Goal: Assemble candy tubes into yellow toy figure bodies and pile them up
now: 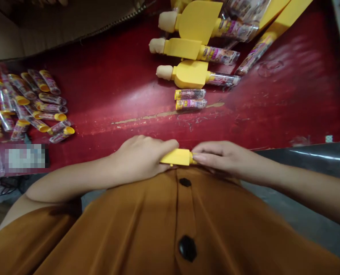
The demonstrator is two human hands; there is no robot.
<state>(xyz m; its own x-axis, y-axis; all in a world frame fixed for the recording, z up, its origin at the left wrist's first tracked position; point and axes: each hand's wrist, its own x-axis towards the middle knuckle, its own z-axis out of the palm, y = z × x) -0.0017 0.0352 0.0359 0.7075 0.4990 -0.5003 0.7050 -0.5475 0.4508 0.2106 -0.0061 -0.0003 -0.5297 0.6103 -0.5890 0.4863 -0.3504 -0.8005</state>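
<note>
My left hand [147,156] is wrapped round a yellow plastic toy piece [178,157], held close against the brown shirt. Fingers of my right hand [218,154] pinch the right end of that piece, where a small yellow collar shows; whatever lies under those fingers is hidden. Just beyond the hands, two small printed tubes [190,99] with yellow caps lie side by side on the red table [124,95]. Behind them lie several yellow toys, among them a yellow toy [191,74] with a cream-coloured tip on the left and a printed tube on its right end.
A pile of printed tubes [44,103] with yellow ends covers the table's left side. A cardboard box [58,26] stands at the back left. Near the left front edge is a blurred-out object [25,157]. Long yellow pieces [284,23] lie at the back right.
</note>
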